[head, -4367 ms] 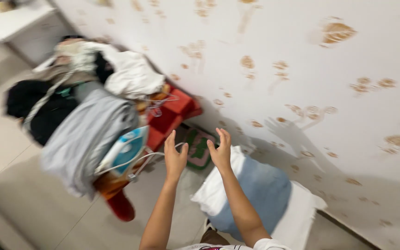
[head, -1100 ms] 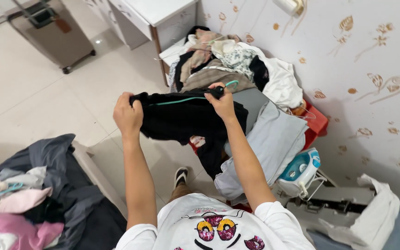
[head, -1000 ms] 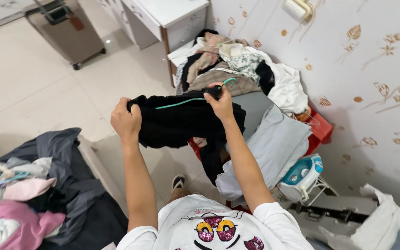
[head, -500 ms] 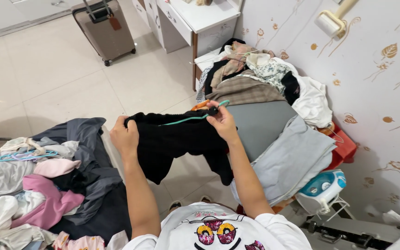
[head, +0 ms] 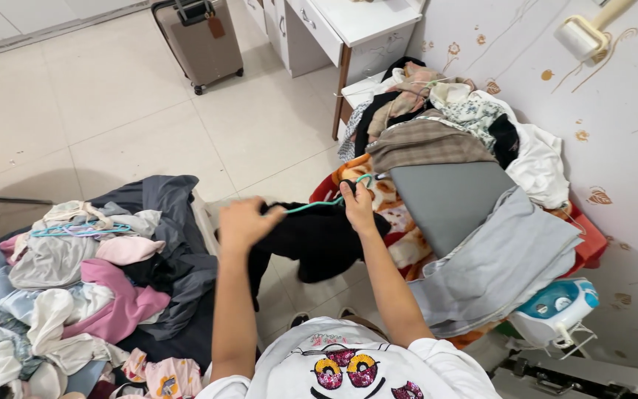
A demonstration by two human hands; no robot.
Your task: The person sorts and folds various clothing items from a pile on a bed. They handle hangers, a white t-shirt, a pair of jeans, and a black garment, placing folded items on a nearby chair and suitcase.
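Left hand grips black garment at one shoulder | right hand pinches its teal hanger, garment hanging between bed pile and ironing board | risk: garment probably slides off the hanger, held unevenly.

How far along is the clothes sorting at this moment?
In hand: the black garment on a teal hanger, gripped by the right hand; the left hand is blurred at its other end. A mixed pile of clothes lies at left, and a second heap sits by the wall. Neither looks folded, so much seems left.
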